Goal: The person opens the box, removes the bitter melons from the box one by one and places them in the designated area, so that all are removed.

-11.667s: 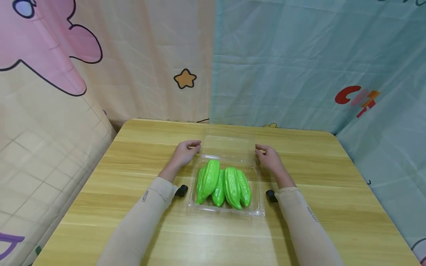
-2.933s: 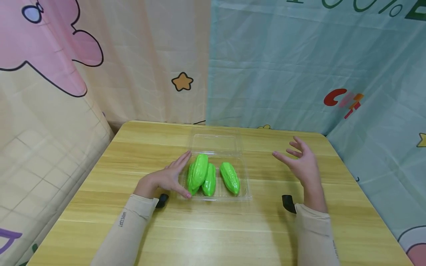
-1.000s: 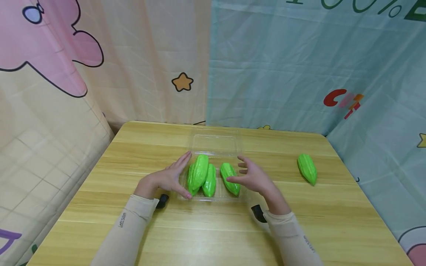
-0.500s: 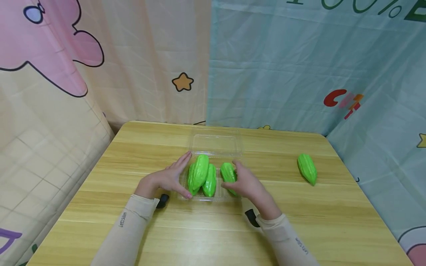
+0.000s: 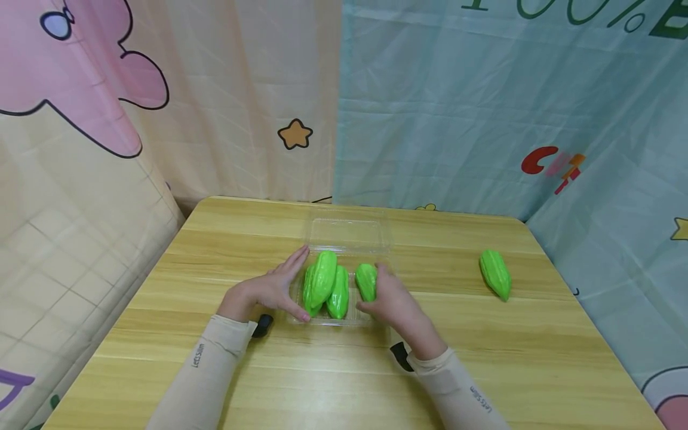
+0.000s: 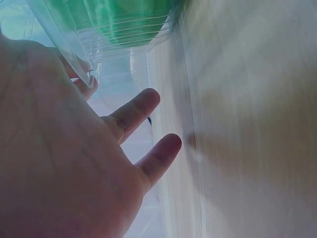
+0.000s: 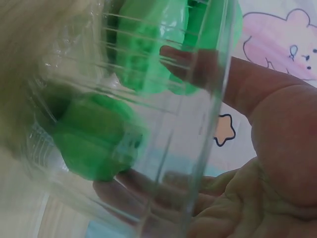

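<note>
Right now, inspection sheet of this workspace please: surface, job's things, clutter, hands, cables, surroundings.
Surface: wooden table, pale grain, level.
Job's things: clear plastic tray with its lid open at the back; two green gourds in the tray's left half, a third gourd on the tray's right; a fourth gourd lies alone on the table, far right.
Clutter: nothing seen.
Hands: left hand flat against the tray's left side, fingers straight; right hand curled round the third gourd.
Cables: thin dark line at the table's back edge, cannot tell what.
Surroundings: cartoon-print curtains on three sides.
</note>
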### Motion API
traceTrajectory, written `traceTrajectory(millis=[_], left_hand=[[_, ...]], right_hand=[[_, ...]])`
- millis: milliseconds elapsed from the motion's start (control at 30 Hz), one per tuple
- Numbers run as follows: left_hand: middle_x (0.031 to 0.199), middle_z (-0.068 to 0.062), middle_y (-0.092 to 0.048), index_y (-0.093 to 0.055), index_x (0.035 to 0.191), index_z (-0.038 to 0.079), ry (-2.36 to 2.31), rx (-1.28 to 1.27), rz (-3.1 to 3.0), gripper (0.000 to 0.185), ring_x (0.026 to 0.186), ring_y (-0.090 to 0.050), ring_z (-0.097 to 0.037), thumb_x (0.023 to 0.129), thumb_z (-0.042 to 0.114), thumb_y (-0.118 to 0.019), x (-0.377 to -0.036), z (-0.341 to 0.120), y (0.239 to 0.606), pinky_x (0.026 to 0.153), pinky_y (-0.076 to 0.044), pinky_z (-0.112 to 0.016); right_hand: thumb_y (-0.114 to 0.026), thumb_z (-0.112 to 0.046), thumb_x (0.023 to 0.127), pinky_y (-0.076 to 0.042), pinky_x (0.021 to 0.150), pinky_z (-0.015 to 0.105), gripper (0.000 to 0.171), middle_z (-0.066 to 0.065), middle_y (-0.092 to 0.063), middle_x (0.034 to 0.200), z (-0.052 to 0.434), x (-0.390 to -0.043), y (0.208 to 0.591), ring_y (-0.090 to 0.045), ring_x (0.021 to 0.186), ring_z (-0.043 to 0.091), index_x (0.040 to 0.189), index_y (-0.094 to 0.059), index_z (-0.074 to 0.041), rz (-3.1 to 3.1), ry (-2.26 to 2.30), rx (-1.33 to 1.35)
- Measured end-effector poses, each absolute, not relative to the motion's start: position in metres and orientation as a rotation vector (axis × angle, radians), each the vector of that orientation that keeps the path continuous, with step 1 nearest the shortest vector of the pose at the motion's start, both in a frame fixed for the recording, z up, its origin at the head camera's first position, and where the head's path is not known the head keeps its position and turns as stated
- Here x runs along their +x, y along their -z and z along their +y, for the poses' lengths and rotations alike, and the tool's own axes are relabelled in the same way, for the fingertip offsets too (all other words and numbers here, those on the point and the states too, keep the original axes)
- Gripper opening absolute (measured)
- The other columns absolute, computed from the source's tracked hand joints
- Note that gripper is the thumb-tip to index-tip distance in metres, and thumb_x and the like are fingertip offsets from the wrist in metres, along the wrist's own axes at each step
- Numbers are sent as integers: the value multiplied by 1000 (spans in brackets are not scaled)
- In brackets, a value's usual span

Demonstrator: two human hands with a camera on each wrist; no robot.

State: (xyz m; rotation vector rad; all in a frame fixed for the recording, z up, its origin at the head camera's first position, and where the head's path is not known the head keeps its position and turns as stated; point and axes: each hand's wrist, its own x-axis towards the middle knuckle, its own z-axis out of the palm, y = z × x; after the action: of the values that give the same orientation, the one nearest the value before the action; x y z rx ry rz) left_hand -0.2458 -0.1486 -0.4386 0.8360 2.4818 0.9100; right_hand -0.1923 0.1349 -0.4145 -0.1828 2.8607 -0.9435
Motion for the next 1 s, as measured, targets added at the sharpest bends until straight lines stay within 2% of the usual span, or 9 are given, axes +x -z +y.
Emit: traceTrajectory(millis=[167, 333, 633, 833, 1000], left_hand=[[166, -11, 19, 14, 160, 11, -916, 835, 2477, 150, 148, 5, -47, 64, 53, -92, -245, -148, 438, 109, -3, -76], [166, -9, 19, 14, 161, 12, -905, 827, 2481, 150, 149, 5, -46, 64, 54, -92, -245, -148, 437, 110, -3, -75], [166, -8, 20, 14, 160, 11, -893, 840, 2486, 149, 149, 5, -45, 65, 55, -92, -245, -148, 437, 109, -3, -75], [166, -11, 19, 14, 160, 9, -918, 855, 2482, 148, 148, 4, -47, 66, 52, -92, -244, -149, 437, 108, -4, -77], [166, -11, 20, 15, 160, 10, -932, 854, 2475, 148, 148, 5, -47, 66, 51, -92, -244, -148, 437, 107, -3, -78]], right_hand=[[-90, -20, 76, -53, 89, 47, 97, 20, -52, 118, 130, -190, 418, -56, 100, 30, 148, -33, 8, 2906, 869, -204], [-90, -20, 77, -54, 89, 48, 94, 23, -48, 123, 129, -190, 420, -56, 100, 30, 147, -35, 9, 2918, 838, -215], [-91, -20, 75, -54, 88, 46, 87, 22, -47, 120, 130, -194, 427, -55, 96, 28, 140, -42, 13, 2933, 814, -247], [-88, -23, 78, -54, 81, 44, 81, 14, -56, 104, 131, -195, 426, -55, 90, 26, 139, -46, 10, 2910, 808, -271], [-85, -22, 79, -53, 82, 44, 78, 14, -58, 106, 132, -194, 423, -56, 92, 26, 139, -47, 10, 2897, 833, -297]])
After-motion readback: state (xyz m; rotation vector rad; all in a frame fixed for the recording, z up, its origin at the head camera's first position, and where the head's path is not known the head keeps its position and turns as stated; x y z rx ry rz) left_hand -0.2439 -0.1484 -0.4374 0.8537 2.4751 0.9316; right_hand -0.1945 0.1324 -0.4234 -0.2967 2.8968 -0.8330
